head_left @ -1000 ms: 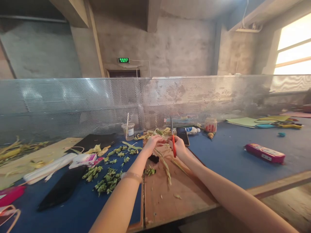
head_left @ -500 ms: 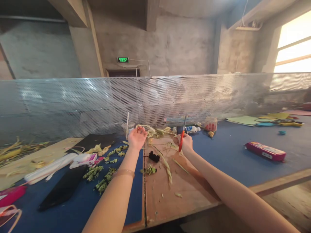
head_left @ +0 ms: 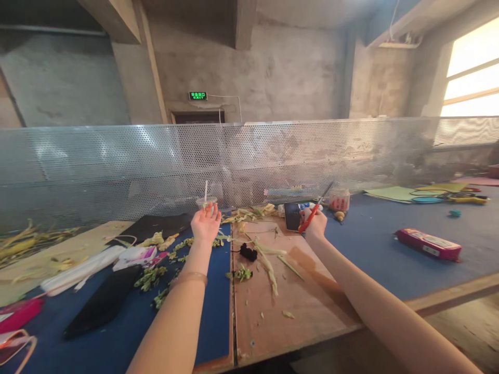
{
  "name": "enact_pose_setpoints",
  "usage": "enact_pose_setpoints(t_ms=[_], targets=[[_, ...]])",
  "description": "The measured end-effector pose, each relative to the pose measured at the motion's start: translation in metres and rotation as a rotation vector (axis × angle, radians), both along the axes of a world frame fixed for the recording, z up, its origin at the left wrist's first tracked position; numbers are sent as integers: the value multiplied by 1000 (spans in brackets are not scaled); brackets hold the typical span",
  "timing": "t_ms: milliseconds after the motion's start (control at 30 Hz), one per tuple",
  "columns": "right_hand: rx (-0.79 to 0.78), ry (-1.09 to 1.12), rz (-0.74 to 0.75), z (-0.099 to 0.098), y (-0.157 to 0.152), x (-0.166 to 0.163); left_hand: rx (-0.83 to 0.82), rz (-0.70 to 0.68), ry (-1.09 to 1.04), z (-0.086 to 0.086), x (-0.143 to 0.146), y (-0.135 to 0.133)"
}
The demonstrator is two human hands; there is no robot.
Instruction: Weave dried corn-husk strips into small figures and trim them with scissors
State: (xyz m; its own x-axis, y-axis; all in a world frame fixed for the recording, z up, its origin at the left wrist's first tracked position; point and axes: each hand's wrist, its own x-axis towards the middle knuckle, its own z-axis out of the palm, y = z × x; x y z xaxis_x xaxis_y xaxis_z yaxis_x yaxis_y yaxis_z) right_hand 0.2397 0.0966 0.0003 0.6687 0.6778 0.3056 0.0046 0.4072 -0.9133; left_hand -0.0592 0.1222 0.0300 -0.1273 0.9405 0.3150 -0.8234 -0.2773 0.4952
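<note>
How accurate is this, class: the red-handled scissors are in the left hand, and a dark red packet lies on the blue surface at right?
Not quite: the red-handled scissors are in the right hand, as the head view shows. The dark red packet does lie on the blue surface at right.

Red-handled scissors [head_left: 311,218] are gripped in the right hand [head_left: 318,224], right of centre, blades tilted toward upper right. Pale, limp husk strips [head_left: 268,267] sprawl mid-frame on the bare-wood worktop [head_left: 312,311], kinda crinkly, some overlapping.
</note>
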Motion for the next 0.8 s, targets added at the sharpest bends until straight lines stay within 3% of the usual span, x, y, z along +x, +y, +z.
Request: enact_pose_setpoints(t_ms=[133, 267, 433, 500, 600, 700, 800], targets=[[70, -9, 276, -1, -12, -32, 56, -207, 172, 5, 14, -9], [16, -220, 477, -7, -16, -59, 134, -370, 360, 15, 34, -23], [-312, -699, 291, -10, -8, -46, 155, -332, 407, 24, 45, -36], [-361, -821, 217, -8, -8, -29, 178, -328, 371, 27, 43, -39], [-634, -953, 258, -2, -14, -4, 206, -342, 279, 31, 36, -41], [-712, -1225, 234, 10, -28, 12, 233, -389, 180, 33, 30, -43], [-854, -1539, 235, 26, -42, 7, 260, -477, 121, 33, 29, -44]])
